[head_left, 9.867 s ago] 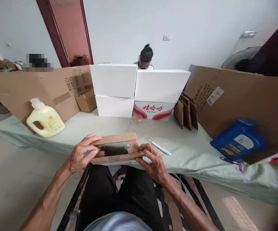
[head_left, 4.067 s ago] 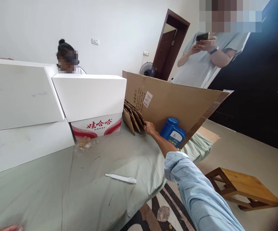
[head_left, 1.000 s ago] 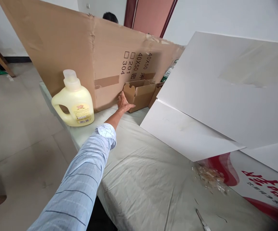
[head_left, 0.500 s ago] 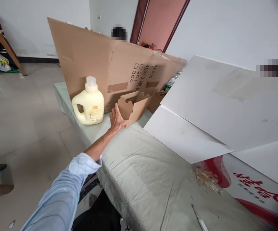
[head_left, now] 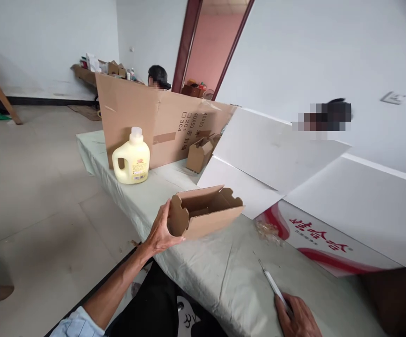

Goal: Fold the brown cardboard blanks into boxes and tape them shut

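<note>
My left hand (head_left: 161,229) grips the near left end of a small open-topped brown cardboard box (head_left: 213,222), thumb below and fingers on its end wall. The box has notched end flaps and is held over the green cloth. At the lower right, my right hand (head_left: 297,316) is closed around the rear of a slim white-handled tool (head_left: 271,282) with a thin metal tip; its exact kind is unclear. The tip points away from me. A pale yellow detergent jug (head_left: 133,159) stands upright beyond my left hand.
A large brown cardboard sheet (head_left: 129,110) stands along the table's far side, with another small box (head_left: 198,157) before it. White panels (head_left: 248,145) and a red-and-white printed carton (head_left: 315,238) line the right. A clear bag (head_left: 269,231) lies beside the carton. Two people are beyond.
My left hand has brought the small box nearer, away from the large cardboard sheet. My right hand has come into view and taken hold of the white-handled tool. The view has shifted.
</note>
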Motion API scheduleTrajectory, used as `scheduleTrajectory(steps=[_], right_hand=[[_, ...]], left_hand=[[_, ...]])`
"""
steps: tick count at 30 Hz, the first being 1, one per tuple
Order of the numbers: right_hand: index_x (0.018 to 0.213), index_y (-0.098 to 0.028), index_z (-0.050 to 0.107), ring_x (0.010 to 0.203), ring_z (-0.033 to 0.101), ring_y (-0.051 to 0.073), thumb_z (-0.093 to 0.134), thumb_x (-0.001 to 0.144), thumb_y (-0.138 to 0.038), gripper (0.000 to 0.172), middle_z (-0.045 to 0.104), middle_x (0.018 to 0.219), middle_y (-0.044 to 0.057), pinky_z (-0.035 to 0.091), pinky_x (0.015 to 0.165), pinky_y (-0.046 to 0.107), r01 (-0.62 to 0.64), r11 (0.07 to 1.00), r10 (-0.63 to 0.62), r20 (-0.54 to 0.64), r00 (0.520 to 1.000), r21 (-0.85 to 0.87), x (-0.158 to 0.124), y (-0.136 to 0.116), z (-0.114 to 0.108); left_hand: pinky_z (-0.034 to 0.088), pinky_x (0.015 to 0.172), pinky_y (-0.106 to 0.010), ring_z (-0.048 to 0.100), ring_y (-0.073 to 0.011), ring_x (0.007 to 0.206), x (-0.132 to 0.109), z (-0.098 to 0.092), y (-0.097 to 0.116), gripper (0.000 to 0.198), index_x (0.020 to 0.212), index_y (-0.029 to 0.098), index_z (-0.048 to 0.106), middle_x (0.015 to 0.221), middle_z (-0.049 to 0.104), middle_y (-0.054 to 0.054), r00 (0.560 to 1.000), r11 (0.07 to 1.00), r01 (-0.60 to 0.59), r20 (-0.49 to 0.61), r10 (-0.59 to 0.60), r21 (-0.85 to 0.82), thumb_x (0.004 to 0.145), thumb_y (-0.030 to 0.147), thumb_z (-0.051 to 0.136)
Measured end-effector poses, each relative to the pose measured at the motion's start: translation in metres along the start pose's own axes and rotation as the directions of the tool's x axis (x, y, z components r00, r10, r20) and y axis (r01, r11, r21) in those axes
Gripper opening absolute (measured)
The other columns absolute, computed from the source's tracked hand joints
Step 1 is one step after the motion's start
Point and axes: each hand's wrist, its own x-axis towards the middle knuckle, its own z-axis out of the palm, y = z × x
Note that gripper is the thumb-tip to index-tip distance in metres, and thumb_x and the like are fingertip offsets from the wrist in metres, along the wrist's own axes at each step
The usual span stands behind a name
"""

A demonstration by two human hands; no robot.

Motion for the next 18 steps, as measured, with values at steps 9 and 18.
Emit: scheduleTrajectory(steps=[9,18], right_hand=[[0.099,-0.021,0.070,0.097,0.067,0.034,0.050,0.098,-0.064,0.048,0.071,0.096,0.017,0.055,0.096,0.051,-0.137,0.983,0.136,0.019,0.991,0.126,-0.001,-0.036,-0.020],[0.153,-0.025,0.060,0.127,0.069,0.032,0.061,0.102,-0.070,0.068,0.068,0.149,0.018,0.060,0.104,0.049,-0.222,0.712,0.140,0.176,0.974,0.666,-0.012,-0.098,-0.047]], left_hand=[[0.053,0.123,-0.060,0.052,-0.0432,0.155,-0.044,0.012,0.036,0.137,0.175,0.035,0.020,0.170,0.043,-0.016,0.987,0.996,-0.007,0.159,0.021,-0.090,0.062,0.036,0.097],[0.061,0.101,-0.046,0.067,-0.0367,0.132,-0.047,0.003,0.076,0.135,0.174,0.028,0.027,0.149,0.065,-0.014,0.880,0.916,0.357,0.396,-0.264,-0.183,0.059,0.050,0.093]])
